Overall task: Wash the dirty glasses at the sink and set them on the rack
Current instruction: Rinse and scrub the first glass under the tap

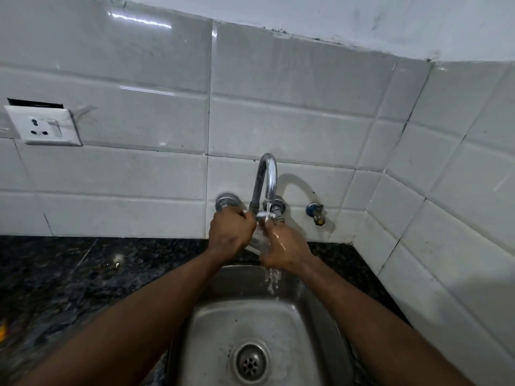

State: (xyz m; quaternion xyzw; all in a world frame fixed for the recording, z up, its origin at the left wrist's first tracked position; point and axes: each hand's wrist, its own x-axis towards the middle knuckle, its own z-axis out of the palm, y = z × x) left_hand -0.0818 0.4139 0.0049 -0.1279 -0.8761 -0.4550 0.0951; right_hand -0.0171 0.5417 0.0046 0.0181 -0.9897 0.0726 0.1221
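Over steel sink [220, 327], white tiles [278, 121], granite counter [69, 274], left hand [231, 232] and right hand [284, 249] gripping glass [259, 238]

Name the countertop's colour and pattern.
The countertop is black with pale speckles; head view.

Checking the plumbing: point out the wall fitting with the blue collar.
The small brass tap at far right. The left fitting and middle fitting, flanking the spout, are plain chrome.

Light: dim and cool, from the left.
Glare: white streaks on the upper tiles [139, 19].
Shadow: the tap [268, 176] casts a curved one rightward; the counter [69, 274] is murky.
Blur: left hand [231, 232], right hand [284, 249] and the glass [259, 240] between them look soft.
Edges: tile lines bow.
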